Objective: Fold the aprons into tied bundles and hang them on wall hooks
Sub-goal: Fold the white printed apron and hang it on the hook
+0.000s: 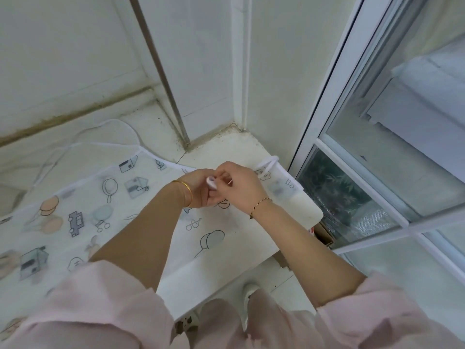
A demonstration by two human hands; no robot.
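Observation:
A translucent white apron (83,212) printed with houses, balloons and cars lies spread flat over the white counter (234,149). Its white neck loop and ties (118,127) trail toward the back wall. My left hand (198,188) and my right hand (236,187) meet above the apron's middle, and together they pinch a small white piece of its strap (211,183) between the fingertips. A folded bundle of the same printed fabric (279,183), with a white cord knotted on top, sits at the counter's right end by the window.
White tiled walls meet in a corner behind the counter. A white-framed window (357,187) runs along the right side. A cardboard box (324,235) sits below the counter's right end. A shoe (249,290) and floor tiles show under the front edge.

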